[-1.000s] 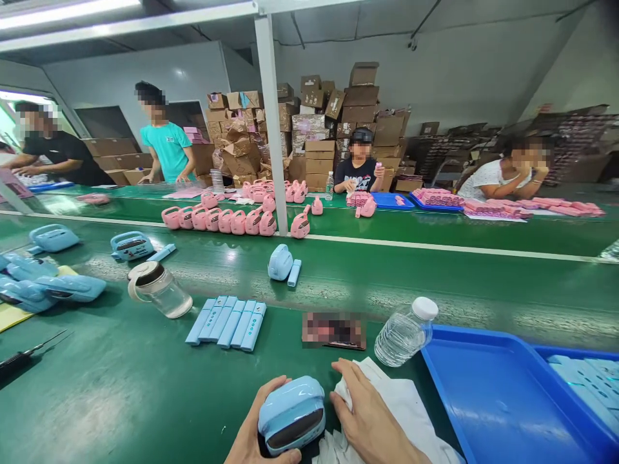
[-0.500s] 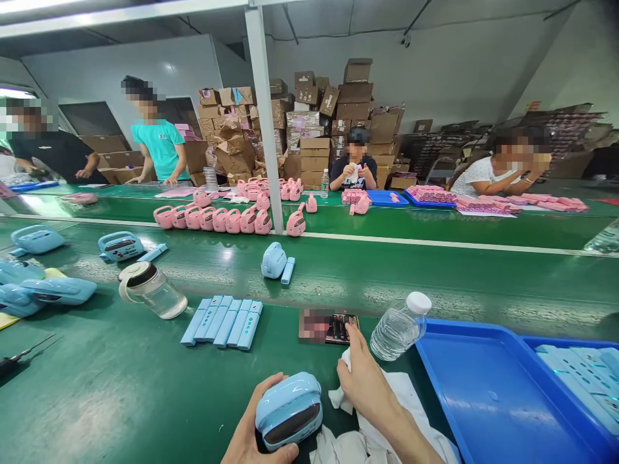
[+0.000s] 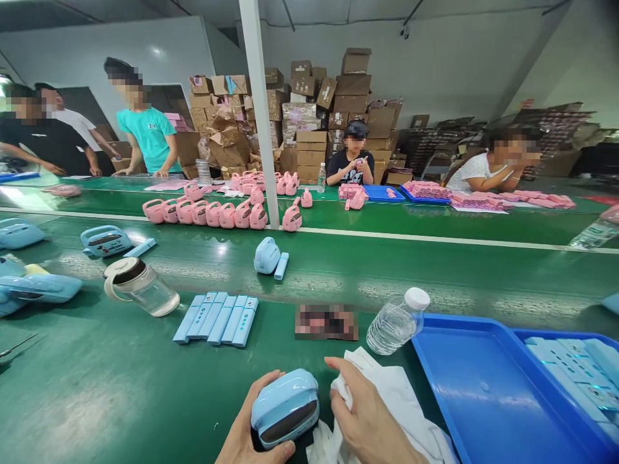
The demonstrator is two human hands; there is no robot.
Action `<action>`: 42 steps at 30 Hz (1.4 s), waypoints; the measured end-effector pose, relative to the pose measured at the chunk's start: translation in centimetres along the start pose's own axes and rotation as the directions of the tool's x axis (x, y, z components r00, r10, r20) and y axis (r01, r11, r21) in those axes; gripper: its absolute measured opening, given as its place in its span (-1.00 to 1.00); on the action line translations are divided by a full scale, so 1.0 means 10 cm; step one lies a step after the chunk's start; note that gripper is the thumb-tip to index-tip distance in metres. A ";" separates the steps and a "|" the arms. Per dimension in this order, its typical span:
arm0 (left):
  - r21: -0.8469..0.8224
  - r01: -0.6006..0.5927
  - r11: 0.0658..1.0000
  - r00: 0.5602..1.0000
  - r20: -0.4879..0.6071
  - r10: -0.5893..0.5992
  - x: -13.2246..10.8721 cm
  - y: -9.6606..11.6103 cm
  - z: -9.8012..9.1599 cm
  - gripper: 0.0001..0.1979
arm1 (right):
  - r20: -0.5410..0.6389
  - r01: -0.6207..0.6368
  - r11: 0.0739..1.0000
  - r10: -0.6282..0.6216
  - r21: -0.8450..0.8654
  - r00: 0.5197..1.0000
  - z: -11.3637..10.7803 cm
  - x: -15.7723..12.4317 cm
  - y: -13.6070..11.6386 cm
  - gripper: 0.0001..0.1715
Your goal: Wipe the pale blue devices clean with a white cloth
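My left hand (image 3: 245,430) cups a rounded light-blue plastic device (image 3: 284,398) with a dark glossy front strip, possibly a mini printer. My right hand (image 3: 367,415) pinches a crumpled white cloth (image 3: 394,386) just beside the device, and the cloth trails down to the bottom edge. Ahead of my hands, several light-blue flat bars (image 3: 216,319) lie side by side on the green belt. A blurred, flat phone-like item (image 3: 326,322) lies beyond my right hand.
A blue tray (image 3: 476,386) lies to my right, with light-blue parts in another tray (image 3: 565,367). A water bottle (image 3: 397,321) and glass jug (image 3: 142,289) stand nearby. Pink devices line the far belt, where co-workers sit or stand before stacked cartons.
My right hand has dropped from near the flat blurred item back onto the cloth. The left hand still holds the device, and the whole scene has shifted left as my head turned.
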State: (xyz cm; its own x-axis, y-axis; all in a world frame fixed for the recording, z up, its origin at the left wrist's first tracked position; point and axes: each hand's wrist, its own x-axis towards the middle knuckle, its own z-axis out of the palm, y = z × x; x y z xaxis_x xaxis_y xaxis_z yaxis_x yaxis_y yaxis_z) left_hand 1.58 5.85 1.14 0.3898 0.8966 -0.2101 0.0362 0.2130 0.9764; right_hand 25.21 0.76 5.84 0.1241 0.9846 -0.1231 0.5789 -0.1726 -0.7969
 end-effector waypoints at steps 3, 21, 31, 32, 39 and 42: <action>0.032 -0.012 0.999 1.000 -0.005 0.012 0.01 -0.03 -0.01 -0.03 | -0.021 -0.050 0.997 0.052 0.064 0.998 -0.07 -0.13 0.10 -0.55; 0.082 -0.095 0.992 0.995 0.033 0.093 0.03 -0.10 -0.04 -0.03 | 0.123 -0.113 0.986 0.098 0.124 0.988 -0.05 -0.16 0.20 -0.56; 0.112 -0.057 0.992 0.994 0.098 0.046 -0.02 0.01 -0.05 -0.06 | -0.047 -0.232 0.919 0.260 0.317 0.964 -0.07 -0.16 0.17 -0.32; 0.125 -0.050 0.991 0.994 0.107 0.037 -0.03 0.02 -0.06 -0.07 | -0.070 -0.221 0.895 0.267 0.388 0.961 -0.08 -0.17 0.17 -0.33; 0.062 -0.075 0.995 0.992 0.106 0.069 -0.02 0.09 0.00 -0.10 | -0.285 -0.009 0.692 0.309 0.721 0.907 0.00 -0.16 0.12 -0.20; 0.080 -0.139 0.987 0.990 0.043 0.135 -0.01 0.10 0.07 -0.18 | -0.254 -0.058 0.647 0.378 0.760 0.890 -0.03 -0.11 0.16 -0.18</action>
State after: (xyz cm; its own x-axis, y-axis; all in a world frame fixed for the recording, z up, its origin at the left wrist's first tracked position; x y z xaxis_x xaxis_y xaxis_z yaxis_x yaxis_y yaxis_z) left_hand 2.25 5.68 2.19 0.4303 0.8997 -0.0735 0.0552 0.0550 0.9970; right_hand 26.22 -0.56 4.85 0.5346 0.8039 -0.2606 -0.2455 -0.1473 -0.9581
